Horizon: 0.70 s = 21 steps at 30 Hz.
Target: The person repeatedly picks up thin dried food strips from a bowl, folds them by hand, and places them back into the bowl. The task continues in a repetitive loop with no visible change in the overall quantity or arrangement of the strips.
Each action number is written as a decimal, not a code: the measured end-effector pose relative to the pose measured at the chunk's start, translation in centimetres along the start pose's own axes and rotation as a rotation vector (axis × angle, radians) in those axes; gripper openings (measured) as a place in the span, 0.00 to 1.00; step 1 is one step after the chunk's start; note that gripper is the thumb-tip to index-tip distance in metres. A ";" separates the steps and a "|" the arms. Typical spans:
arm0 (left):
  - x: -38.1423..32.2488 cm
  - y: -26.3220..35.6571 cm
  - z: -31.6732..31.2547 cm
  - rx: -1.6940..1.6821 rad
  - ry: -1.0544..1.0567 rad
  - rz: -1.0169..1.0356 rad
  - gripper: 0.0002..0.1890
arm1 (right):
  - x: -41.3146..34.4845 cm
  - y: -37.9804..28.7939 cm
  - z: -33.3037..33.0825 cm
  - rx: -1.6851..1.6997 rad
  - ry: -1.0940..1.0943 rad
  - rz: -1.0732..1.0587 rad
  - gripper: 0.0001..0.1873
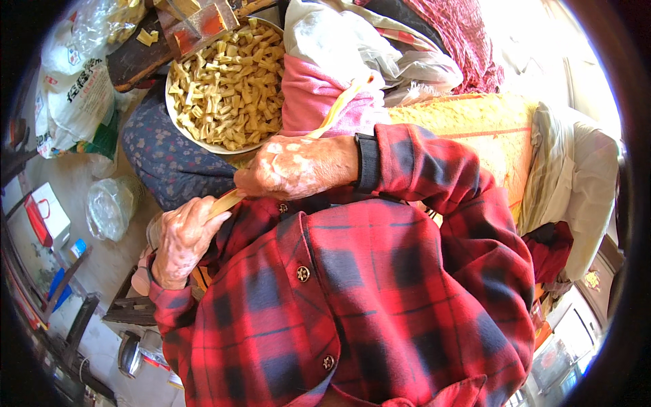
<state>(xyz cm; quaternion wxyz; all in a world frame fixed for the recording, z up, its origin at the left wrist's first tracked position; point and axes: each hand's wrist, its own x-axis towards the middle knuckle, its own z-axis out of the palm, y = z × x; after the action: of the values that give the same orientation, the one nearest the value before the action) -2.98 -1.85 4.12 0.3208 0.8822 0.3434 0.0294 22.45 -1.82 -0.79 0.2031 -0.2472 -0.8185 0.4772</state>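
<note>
My left hand (185, 236) pinches one end of a long pale yellow strip (224, 204) between thumb and fingers, in front of the plaid shirt. My right hand (300, 165), back upward, is closed around the same strip just up and to the right. The strip's tail comes out behind the right hand and lies across a pink cloth (307, 102). Beyond the hands, a round white-rimmed basin (175, 114) is full of short, knotted-looking yellow pieces (234, 86). What the strip is made of, I cannot tell. The right fingertips are partly hidden.
A dark wooden board (135, 53) with a wooden block on it (203, 28) reaches the basin's upper left rim. Printed plastic sacks (76, 102) stand at the left, with a clear plastic bag (109, 208) below. A yellow towel-like cloth (488, 122) and more bags lie at the right.
</note>
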 end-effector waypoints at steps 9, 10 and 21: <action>-5.2 -2.5 -4.0 -0.650 0.376 -0.355 0.12 | 2.6 -1.5 -0.7 0.059 0.265 -0.194 0.09; -5.8 -2.7 -3.9 -0.786 0.526 -0.358 0.12 | 3.1 -1.9 -0.6 -0.037 0.252 -0.126 0.08; 0.3 0.6 -1.4 -0.912 0.964 -0.074 0.16 | 5.7 -2.0 -0.1 0.068 0.456 -0.259 0.08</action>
<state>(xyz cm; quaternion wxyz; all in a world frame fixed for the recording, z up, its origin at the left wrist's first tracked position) -2.78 -1.17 5.54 0.4732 0.5338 0.4317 0.5520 17.55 0.81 1.59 0.4498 -0.2346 -0.7599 0.4063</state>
